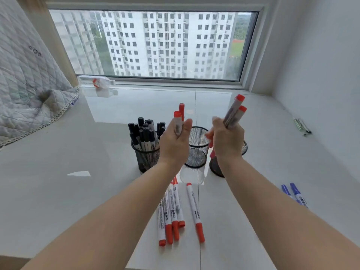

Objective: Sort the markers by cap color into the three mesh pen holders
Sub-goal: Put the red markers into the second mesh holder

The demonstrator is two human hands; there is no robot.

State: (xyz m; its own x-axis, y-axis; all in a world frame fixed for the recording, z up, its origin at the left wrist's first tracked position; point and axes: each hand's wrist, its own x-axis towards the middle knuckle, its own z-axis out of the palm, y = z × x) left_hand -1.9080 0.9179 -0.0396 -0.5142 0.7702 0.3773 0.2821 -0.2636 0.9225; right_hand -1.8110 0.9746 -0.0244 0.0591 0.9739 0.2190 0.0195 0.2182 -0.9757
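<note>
A person's two bare forearms reach forward over a glossy white tabletop (58, 152) below a wide window (155, 43). The left hand (174, 141), just left of centre, has its fingers curled around two red-capped markers (178, 121) held upright, caps up. The right hand (227, 140), just right of centre, grips two more red-capped markers (234, 112), blurred and tilted toward 1 o'clock. Behind the hands stand three black mesh pen holders in a row: the left holder (147, 158) is packed with black-capped markers (145, 131), the middle holder (197, 147) between the hands shows only mesh, and the right holder (215, 166) is mostly hidden behind the right wrist, with something red showing at its edge. At 6 o'clock, five red-capped markers (175, 209) lie loose on the tabletop, caps toward the viewer. At 4 o'clock lie two blue-capped markers (296, 193). A quilted blanket (25, 75) fills 9 to 10 o'clock.
</note>
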